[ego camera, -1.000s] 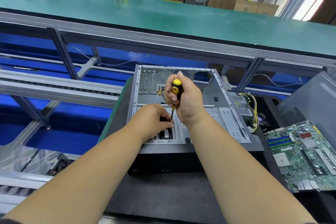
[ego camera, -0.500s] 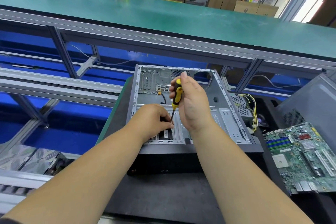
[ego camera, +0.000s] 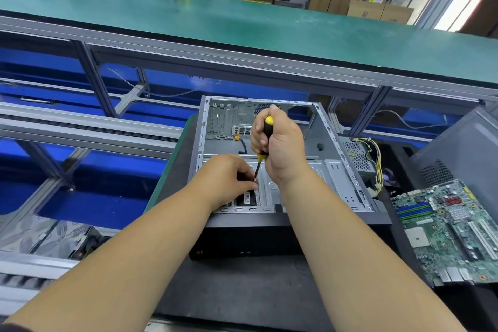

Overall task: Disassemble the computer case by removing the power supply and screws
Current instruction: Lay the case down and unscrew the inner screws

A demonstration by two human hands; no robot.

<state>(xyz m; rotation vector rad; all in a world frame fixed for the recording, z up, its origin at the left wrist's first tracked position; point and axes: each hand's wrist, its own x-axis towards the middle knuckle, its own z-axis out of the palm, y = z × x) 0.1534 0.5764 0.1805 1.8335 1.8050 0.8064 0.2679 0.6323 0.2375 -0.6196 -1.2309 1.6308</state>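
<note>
Yellow-black screwdriver (ego camera: pixel 265 140) fisted in right hand (ego camera: pixel 283 148); left hand (ego camera: pixel 229 178) pinches shaft.

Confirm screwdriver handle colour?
Black with yellow, on the screwdriver gripped by the right hand; head view, the only one.

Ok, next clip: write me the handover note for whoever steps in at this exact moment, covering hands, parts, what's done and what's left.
Right hand grips the yellow-and-black screwdriver upright, tip down at the drive cage in the near part of the computer case.
Left hand steadies the shaft low down with its fingertips; the screw itself is hidden.
The case lies open on the black mat.
Done: the power supply with its yellow wires lies outside the case to the right; the motherboard lies beside it.
Left: finish this screw, then any others in the case.
</note>
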